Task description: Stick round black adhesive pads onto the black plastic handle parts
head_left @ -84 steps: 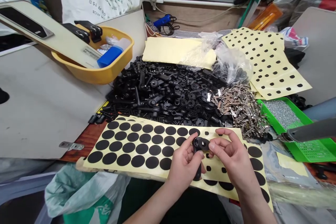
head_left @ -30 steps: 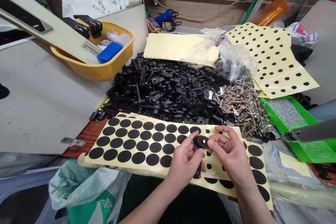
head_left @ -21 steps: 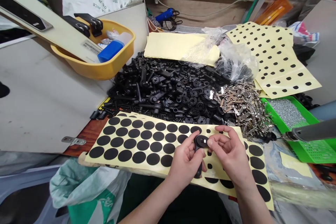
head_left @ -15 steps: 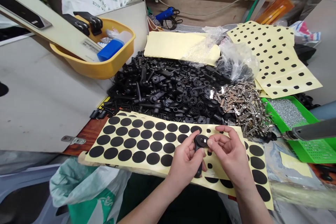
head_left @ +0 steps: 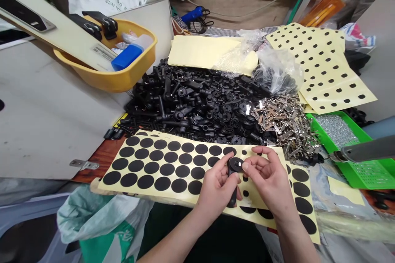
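Note:
My left hand [head_left: 217,187] is closed around a black plastic crank handle [head_left: 232,199] with a round, disc-like head. That head faces up, and a small shiny metal clip [head_left: 238,164] sits on it. My right hand [head_left: 265,176] pinches at the clip's outer end with thumb and forefinger, against the right edge of the head; the other fingers are curled loosely. Under both hands lies a yellow sticker sheet [head_left: 173,177] with rows of large black discs. A narrower strip with small black dots lies over its right part.
Behind the sheets is a heap of black plastic parts [head_left: 197,102], with a pile of metal clips [head_left: 282,121] to its right. A green tray [head_left: 359,131] holds small silvery pieces beside a grey power screwdriver [head_left: 367,151]. A yellow basket [head_left: 123,80] hangs at left; dotted sheets [head_left: 327,70] lie back right.
The whole view has shifted slightly. Both hands keep the same hold on the crank handle, and the metal clip looks slightly more raised at my right fingertips.

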`<state>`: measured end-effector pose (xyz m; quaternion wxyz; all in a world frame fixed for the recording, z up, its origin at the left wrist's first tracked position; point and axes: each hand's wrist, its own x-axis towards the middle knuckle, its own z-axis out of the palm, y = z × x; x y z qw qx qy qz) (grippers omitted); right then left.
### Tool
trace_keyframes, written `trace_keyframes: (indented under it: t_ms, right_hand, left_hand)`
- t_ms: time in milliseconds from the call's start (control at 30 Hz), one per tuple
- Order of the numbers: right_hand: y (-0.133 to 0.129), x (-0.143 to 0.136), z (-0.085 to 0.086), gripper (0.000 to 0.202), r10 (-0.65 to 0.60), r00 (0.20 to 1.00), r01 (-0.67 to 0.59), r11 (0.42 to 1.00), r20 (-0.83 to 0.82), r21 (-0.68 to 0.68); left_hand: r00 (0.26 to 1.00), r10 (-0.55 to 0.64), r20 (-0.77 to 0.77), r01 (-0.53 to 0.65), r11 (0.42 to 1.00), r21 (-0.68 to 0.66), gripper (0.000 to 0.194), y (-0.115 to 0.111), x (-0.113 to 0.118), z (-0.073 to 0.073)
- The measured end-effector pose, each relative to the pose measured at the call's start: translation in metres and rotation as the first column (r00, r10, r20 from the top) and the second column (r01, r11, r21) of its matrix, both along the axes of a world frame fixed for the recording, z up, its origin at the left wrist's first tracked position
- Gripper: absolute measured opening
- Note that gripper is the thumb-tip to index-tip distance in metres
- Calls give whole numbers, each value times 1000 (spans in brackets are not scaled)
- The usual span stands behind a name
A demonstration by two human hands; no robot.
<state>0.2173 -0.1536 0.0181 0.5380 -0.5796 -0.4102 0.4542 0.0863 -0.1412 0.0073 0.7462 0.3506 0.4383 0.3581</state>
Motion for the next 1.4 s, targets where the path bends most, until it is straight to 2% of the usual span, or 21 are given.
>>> trace_keyframes:
  t_ms: [300, 567, 733, 1033, 1200, 1333, 1400]
  right_hand:
    - [-1, 1, -2, 38, 27, 999, -27, 1000, 39, -11]
    - [1, -3, 6, 40, 2, 996, 3, 998, 87, -55]
    - [3, -5, 12, 41, -2, 996, 10, 997, 94, -79]
    - [3, -4, 13, 39, 3, 995, 8, 994, 96, -108]
    - [3, -3, 8, 36, 18, 990, -2, 993, 138, -116]
    - [6, 2, 8, 38, 38, 967, 8, 984, 251, -180]
    - [7, 4, 10, 39, 77, 975, -37, 981, 206, -191]
  left_hand:
    - [999, 18, 47, -19, 1000, 25, 49, -1, -4, 1]
    - [995, 1, 101, -2, 1000, 6, 55, 1, -7, -4]
    - [987, -1, 158, -1, 1000, 13, 51, 0, -8, -4]
    - [997, 55, 58, -56, 998, 17, 54, -1, -3, -3]
    - [996, 87, 32, -88, 995, 45, 50, -6, -3, 3]
    - [991, 116, 64, -121, 990, 71, 48, -6, -4, 1]
    - [991, 93, 92, -102, 990, 94, 49, -6, -6, -3]
